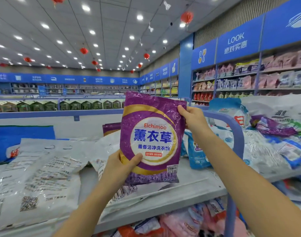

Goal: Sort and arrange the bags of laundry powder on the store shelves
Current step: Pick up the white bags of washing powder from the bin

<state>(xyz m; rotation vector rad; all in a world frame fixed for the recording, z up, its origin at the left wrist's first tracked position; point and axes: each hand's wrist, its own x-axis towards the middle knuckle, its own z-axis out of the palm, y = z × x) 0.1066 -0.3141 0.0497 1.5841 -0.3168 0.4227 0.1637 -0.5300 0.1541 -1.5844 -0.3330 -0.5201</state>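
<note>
While clear above shelf [189, 182], purple bag [151, 134] gripped: left hand [122, 166] lower edge, right hand [192, 118] upper corner.

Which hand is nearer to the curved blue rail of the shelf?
Right. The right hand grips the top corner of the purple bag, just beside the rail; the left hand holds its bottom corner, farther away.

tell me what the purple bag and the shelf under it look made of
The purple bag: thin glossy plastic film, judging by its crinkles and glare patches. The shelf: probably painted metal, smooth pale grey with a thin folded front edge; the picture alone cannot confirm that.
</note>
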